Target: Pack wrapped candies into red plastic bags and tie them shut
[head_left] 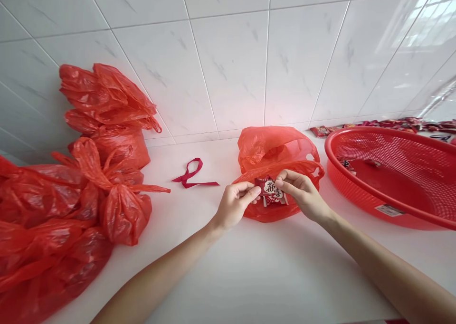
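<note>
A small dark red candy packet (272, 189) with white and black lettering is pinched at its left edge by my left hand (235, 200). At the packet's upper right, the closed thumb and fingers of my right hand (302, 193) grip it too. Both hands are over the mouth of a red plastic bag (274, 146), which stands on the white counter with its top loose. More of what lies in the bag under the packet is hidden. To the left of the bag, a dark red ribbon (192, 174) lies loosely looped.
On the right is a red mesh basket (392, 210) with a few small packets in it. Behind it, many small packets (402, 123) line the tiled wall (231, 67). Several filled red bags (124, 210) are piled on the left of the white counter (221, 276).
</note>
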A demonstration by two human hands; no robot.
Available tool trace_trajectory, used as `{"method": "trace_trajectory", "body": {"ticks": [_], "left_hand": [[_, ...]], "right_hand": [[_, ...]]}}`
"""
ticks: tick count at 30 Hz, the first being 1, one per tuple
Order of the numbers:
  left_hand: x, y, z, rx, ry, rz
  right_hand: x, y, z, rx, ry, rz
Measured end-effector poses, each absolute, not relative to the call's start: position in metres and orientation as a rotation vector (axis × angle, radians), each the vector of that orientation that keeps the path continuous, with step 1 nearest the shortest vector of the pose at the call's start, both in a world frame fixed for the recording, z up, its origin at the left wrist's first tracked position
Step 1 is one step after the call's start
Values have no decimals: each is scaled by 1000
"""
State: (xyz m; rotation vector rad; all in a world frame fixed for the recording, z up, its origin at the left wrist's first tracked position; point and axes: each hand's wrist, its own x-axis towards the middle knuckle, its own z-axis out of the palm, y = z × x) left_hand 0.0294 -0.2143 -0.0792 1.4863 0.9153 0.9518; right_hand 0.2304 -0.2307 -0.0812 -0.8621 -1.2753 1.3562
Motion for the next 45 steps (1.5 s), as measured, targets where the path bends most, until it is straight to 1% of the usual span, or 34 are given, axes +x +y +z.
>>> {"method": "trace_trajectory", "body": {"ticks": [6,18,26,31,34,38,43,45], "left_hand": [[30,-216,-78,1496,938,987],[23,-212,-73,1647,785,796],[24,-212,-75,1634,677,801],[25,-211,-76,1629,691,791],[21,-210,-72,1754,801,760],[12,-203,-68,2122,1007,727],[6,-193,-81,2508,1235,645],[5,-192,-86,2567,1313,560]], "right_hand": [[230,-231,-85,-831,-1429,1379],[233,-229,-88,-737,-1397,1510],[232,-229,-88,-644,-1349,1598],[234,-228,-91,-679,-1355,1589],[237,-225,-90,-767,-1380,1489],[242,-219,-88,-989,-1429,1254],[249,-209,-100,-1279,-1698,830],[253,-206,-105,-1346,-1716,752]]}}
